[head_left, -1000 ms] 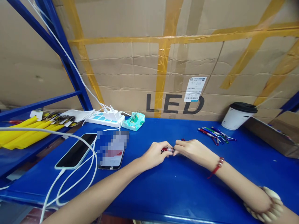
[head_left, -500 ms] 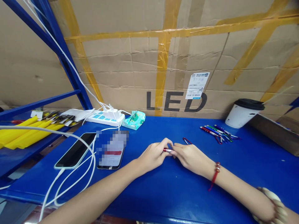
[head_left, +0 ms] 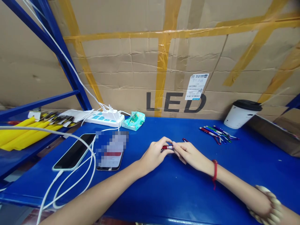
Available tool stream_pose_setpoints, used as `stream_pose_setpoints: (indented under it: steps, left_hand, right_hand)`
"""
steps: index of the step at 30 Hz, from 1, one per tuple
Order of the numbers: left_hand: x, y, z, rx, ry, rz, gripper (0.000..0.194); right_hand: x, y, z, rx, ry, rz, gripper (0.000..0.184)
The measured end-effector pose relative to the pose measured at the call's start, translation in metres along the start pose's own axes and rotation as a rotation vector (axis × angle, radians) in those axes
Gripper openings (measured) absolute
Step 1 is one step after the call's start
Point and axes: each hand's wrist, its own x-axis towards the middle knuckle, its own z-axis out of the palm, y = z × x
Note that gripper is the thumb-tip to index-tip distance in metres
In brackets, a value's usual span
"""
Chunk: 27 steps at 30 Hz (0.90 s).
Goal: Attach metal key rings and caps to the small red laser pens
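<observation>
A slim red metal tube with a silver band, which looks like a keychain flashlight [head_left: 167, 147], is held level above the blue table. My left hand [head_left: 153, 157] pinches its left part between thumb and fingers. The fingers of my right hand [head_left: 195, 157] close around its right end and hide that end. Just beyond my right hand shows part of a red carabiner clip [head_left: 185, 140]; whether it joins the tube I cannot tell. Farther right, several similar flashlights [head_left: 212, 132] in red, blue and green lie side by side with clips attached.
A lidded paper cup [head_left: 239, 115] stands at the back right beside an open cardboard box [head_left: 274, 134]. On the left are two phones [head_left: 73, 153], looping white cables, a power strip [head_left: 100, 119] and a green packet [head_left: 135, 121]. Large taped cardboard [head_left: 138, 72] backs the table [head_left: 150, 200].
My right wrist has turned, so the bracelet's beads no longer show and its fingers sit differently at the tube's end. Less of the red clip shows. My left hand keeps its hold.
</observation>
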Motion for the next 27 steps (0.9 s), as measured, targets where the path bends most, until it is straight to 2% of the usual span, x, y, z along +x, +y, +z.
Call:
stream_pose_setpoints:
  steps: [6,11,14,20,24,27]
  left_hand:
    - [0.003,0.002,0.004,-0.096,0.077,-0.032,0.005]
    - [0.005,0.009,0.006,-0.173,0.132,-0.141,0.007]
    - [0.005,0.01,0.004,-0.163,0.154,-0.153,0.009]
    - [0.006,0.011,0.002,-0.167,0.19,-0.168,0.013]
    - [0.006,0.012,0.003,-0.178,0.17,-0.164,0.017]
    - [0.005,0.012,0.003,-0.176,0.139,-0.15,0.018]
  right_hand:
    - [0.002,0.001,-0.005,-0.081,0.038,-0.031,0.053]
    - [0.001,0.004,-0.018,-0.491,0.218,-0.247,0.043]
    - [0.0,0.005,-0.023,-0.628,0.248,-0.327,0.035]
    - [0.0,0.003,-0.022,-0.677,0.289,-0.453,0.026]
    - [0.0,0.004,-0.023,-0.683,0.371,-0.564,0.023]
    - [-0.001,0.005,-0.023,-0.636,0.383,-0.594,0.023]
